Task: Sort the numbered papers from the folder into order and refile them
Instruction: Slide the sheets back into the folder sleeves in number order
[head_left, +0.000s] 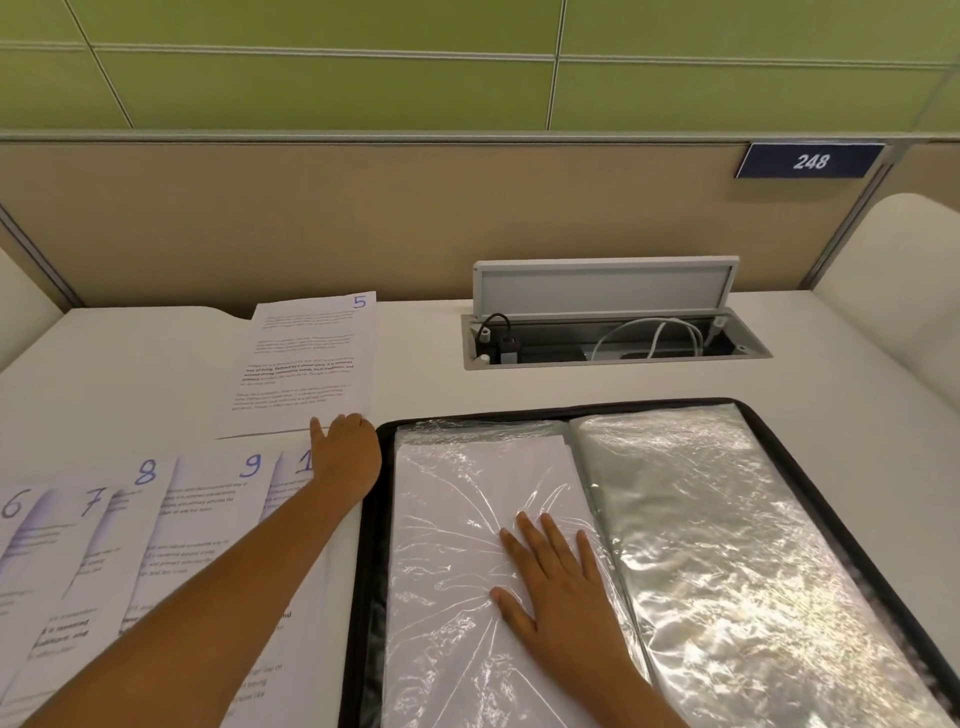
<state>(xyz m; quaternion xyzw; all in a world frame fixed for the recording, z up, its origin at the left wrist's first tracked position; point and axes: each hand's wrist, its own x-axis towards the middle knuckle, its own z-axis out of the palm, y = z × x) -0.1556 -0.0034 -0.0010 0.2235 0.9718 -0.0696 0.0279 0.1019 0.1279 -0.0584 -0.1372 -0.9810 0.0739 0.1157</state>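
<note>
A black zip folder (810, 483) lies open on the right of the desk, its clear plastic sleeves showing. My right hand (558, 587) presses flat, fingers spread, on the left sleeve (452, 519), which holds white paper. My left hand (345, 449) reaches across the fanned sheets and touches the bottom right corner of the paper marked 5 (306, 364), which lies apart, farther back. Its fingertips are hidden, so I cannot tell if they pinch the sheet. Papers marked 6 (13, 506), 7 (93, 501), 8 (145, 473) and 9 (249, 465) overlap in a row at the left front.
A cable box (613, 338) with its lid raised is set into the white desk (831, 374) behind the folder, wires inside. A beige partition with a plate reading 248 (810, 161) closes the back. White chair backs stand at both sides.
</note>
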